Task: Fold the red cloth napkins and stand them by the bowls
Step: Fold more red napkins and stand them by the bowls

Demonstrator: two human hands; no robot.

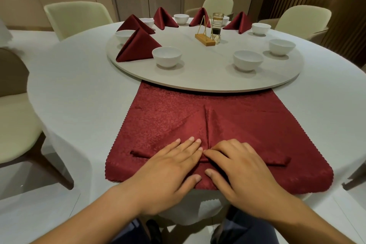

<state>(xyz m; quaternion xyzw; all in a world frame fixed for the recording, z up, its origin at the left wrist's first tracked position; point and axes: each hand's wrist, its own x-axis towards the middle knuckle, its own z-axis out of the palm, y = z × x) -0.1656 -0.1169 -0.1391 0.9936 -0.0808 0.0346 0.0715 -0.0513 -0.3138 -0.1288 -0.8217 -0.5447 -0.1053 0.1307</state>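
A red napkin, folded into a flat triangle with a centre seam, lies on a red patterned mat at the table's near edge. My left hand presses flat on its lower left part, fingers straight. My right hand presses on its lower right part, fingers slightly bent, index tip at the seam. Several folded red napkins stand on the round turntable beside white bowls. Bowls at the right, such as one bowl, have no napkin beside them.
A wooden stand and a glass jar sit at the turntable's centre. Pale chairs ring the white-clothed round table. The mat's far edge runs under the turntable.
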